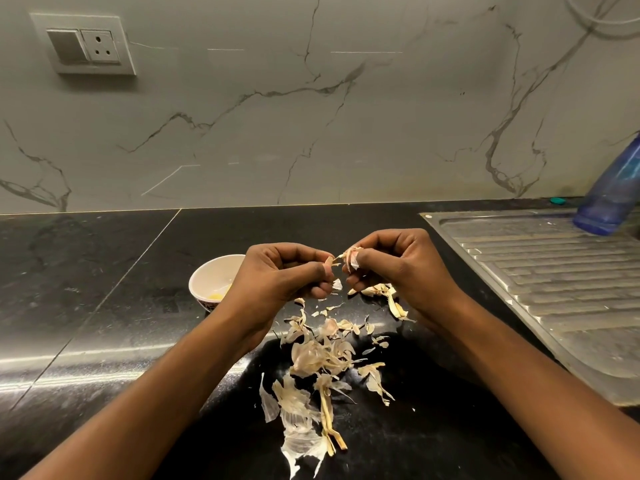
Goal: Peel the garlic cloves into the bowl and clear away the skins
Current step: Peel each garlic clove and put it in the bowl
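Two hands work one clove point(351, 258) between them, held in the air above the counter point(104, 278), just right of the bowl point(213, 271) and over the far end of the skins point(318, 358). From my seat I read the right hand point(401, 271) as curled round the clove, thumb and forefinger clamping it, while the left hand point(287, 275) pinches a strip of skin point(330, 261) that comes off its tip. The clove looks partly clothed, so I judge this one is about half peeled. The bowl holds something pale yellow at its bottom (peeled garlic, I would guess, though the left hand hides part of the bowl). What worries me is this: the strip is thin and dry, and a sharp tug could snap it short and leave a patch stuck on the clove. A bare clove is slick, so a loose right grip could let it drop into the skins on the counter rather than into the bowl. The skins are light and scattered wide, near the draining board point(554, 289); a careless sweep of a forearm could push flakes onto it or off the near edge, making the clearing harder.
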Demonstrator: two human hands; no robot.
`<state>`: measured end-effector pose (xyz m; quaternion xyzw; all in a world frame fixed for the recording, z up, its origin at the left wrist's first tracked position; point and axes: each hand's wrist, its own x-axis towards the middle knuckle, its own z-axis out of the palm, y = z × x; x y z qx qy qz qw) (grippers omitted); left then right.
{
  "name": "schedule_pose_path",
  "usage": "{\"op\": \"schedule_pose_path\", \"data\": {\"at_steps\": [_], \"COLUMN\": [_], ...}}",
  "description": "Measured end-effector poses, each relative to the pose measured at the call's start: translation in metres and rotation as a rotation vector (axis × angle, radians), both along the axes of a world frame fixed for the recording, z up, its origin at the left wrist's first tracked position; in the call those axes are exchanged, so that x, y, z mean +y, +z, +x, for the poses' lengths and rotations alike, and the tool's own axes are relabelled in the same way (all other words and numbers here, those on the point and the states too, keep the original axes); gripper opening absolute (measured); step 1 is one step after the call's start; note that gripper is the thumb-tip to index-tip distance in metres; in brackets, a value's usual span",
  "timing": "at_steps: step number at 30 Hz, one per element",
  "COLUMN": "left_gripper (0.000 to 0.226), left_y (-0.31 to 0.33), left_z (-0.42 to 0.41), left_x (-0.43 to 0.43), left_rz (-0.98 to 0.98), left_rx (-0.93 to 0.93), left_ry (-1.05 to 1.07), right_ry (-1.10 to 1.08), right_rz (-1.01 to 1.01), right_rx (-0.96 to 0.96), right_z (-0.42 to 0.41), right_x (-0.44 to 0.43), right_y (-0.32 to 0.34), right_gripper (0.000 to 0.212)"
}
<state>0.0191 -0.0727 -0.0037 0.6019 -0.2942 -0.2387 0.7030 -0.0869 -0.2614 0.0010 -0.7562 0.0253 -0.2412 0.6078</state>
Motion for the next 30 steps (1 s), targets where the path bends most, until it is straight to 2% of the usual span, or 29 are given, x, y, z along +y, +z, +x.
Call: {"op": "schedule_pose_path", "data": {"at_steps": [5,12,21,30], "left_gripper": [0.015,0.041,0.031,0.027], "left_y": [0.0008,0.0003,0.0012,0.0050], "left_z": [0.0013,0.0005,-0.0030,-0.0028], "left_x": [0.0010,0.0008,0.0014,0.0015], "left_rz": [-0.006,0.008,0.023,0.021], "left_rx": [0.009,-0.027,-0.075,-0.101], "left_ry": [0.028,-0.015,-0.038,-0.004], "right_ry": [-0.044,0.021,0.033,-0.031], "right_rz": [0.051,0.008,-0.020,-0.006], "right_rx": [-0.046,0.015,0.018,-0.069], "right_z": [0.0002,0.0003,-0.0001,0.0013], "right_x": [-0.0025,0.0031,0.0021,-0.0014], "right_y": [0.0020,-0.0010,-0.0007,-0.0030], "right_gripper": [0.012,0.013,0.011,0.011]}}
